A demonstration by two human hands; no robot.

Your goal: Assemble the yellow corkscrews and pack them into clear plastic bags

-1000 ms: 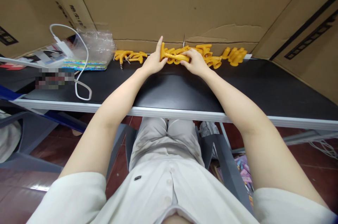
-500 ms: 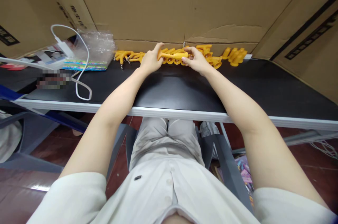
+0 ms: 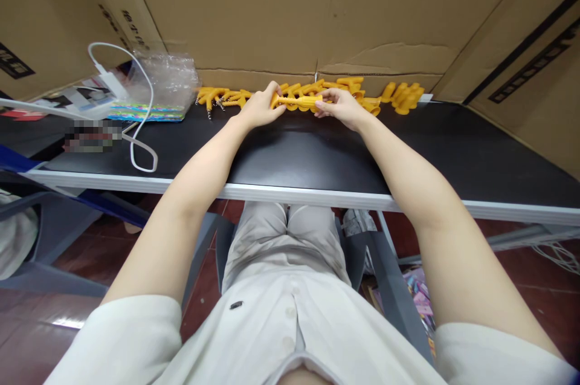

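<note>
While my left hand (image 3: 258,108) grips 1 yellow tool (image 3: 304,102) | my right hand (image 3: 345,109), fingers narrow, pinches its right end | yellow pieces (image 3: 350,81) behind

Overall light: bright, even indoor light; its source is out of view.
Black tabletop (image 3: 312,158): a soft, pale sheen across the middle.
Floor (image 3: 86,276): dim and reddish, with a sharp white glare at lower left.
Clear plastic bag (image 3: 170,74): small, scattered highlights.
White shirt (image 3: 272,312): very bright, folds faintly shaded.
Yellow pieces (image 3: 406,97): vivid colour, fine detail soft.
Sleeves (image 3: 131,327): stretched large toward the lower corners by wide-angle distortion.
Pixelated patch (image 3: 93,136): blocky squares, contents unreadable.
</note>
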